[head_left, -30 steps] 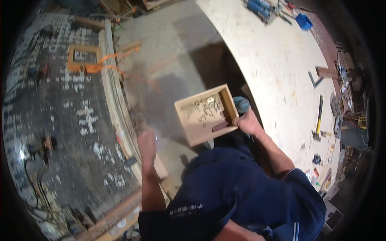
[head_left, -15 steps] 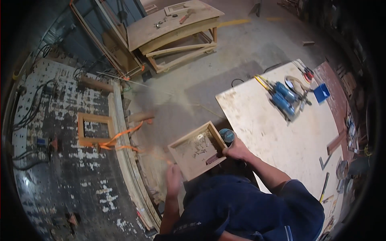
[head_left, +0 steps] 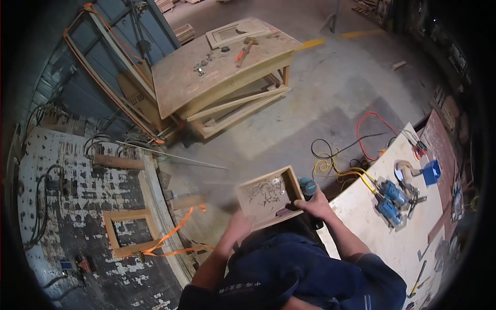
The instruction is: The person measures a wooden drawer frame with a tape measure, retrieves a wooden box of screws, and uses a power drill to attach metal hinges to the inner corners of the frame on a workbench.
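- The left hand (head_left: 240,226) is blurry beside the box's left side, arm reaching up; I cannot tell how open it is, or if it touches.
- The right hand (head_left: 316,207) is curled round a blue-green drill (head_left: 308,187), thumb on the box's edge, arm reaching forward.
- The wooden box (head_left: 258,211), just past the belly, holds small metal bits (head_left: 266,192).
- Far off, a hammer (head_left: 247,51) lies on a table (head_left: 178,85).
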A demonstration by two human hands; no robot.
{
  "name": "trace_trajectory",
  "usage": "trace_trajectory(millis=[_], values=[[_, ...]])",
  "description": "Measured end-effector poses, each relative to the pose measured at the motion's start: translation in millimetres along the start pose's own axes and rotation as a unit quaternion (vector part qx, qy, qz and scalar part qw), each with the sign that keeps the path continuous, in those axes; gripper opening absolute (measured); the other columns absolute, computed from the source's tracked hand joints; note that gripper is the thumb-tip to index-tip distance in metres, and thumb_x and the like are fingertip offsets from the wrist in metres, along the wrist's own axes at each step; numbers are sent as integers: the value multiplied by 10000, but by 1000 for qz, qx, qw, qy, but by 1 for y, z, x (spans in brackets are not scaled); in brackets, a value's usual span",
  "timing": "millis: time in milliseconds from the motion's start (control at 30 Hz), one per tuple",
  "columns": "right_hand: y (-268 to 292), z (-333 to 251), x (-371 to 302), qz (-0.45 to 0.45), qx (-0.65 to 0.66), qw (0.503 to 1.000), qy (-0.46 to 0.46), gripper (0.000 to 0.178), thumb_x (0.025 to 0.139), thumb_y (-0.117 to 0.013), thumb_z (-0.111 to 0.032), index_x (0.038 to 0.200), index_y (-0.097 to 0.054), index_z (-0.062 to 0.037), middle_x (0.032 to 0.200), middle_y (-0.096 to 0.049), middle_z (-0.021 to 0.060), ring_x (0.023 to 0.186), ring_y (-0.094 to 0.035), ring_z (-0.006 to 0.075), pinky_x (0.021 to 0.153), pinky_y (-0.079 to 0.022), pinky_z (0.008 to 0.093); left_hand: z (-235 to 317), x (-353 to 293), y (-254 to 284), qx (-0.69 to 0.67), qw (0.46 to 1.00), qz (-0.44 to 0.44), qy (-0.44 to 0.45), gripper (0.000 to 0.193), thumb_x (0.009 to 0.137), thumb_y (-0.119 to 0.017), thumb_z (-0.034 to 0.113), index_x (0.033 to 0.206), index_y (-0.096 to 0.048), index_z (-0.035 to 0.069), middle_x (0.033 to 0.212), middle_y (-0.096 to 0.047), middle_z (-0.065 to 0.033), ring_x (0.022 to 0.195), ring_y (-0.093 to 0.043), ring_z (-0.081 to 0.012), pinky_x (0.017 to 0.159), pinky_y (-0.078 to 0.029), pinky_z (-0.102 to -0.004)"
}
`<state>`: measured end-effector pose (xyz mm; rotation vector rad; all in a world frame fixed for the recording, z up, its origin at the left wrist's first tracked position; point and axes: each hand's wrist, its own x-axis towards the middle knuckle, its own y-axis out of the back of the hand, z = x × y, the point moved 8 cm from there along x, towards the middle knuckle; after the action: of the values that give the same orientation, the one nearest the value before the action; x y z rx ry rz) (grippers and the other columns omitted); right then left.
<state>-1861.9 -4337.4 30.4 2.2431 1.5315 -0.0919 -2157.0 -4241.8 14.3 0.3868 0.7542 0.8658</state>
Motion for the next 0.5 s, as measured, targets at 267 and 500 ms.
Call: trace_trajectory(millis=[267,500], values=[[42,17,183,29,106,977,-184,315,893,-727,-239,1072,-657,10,733,-644,42,620,-577,122,574,-466,290,33,220,87,-83,996,15,15,312,857,-509,156,1037,-687,-27,1016,-695,-287,953,-679,-434,833,-523,-471],[95,-17,382,53,-6,979,-195,345,859,-732,-255,1049,-651,21,784,-681,76,652,-626,162,640,-520,340,-32,414,204,-68,979,189,41,253,897,-544,229,781,-618,17,703,-619,-128,632,-589,-280,599,-464,-438]])
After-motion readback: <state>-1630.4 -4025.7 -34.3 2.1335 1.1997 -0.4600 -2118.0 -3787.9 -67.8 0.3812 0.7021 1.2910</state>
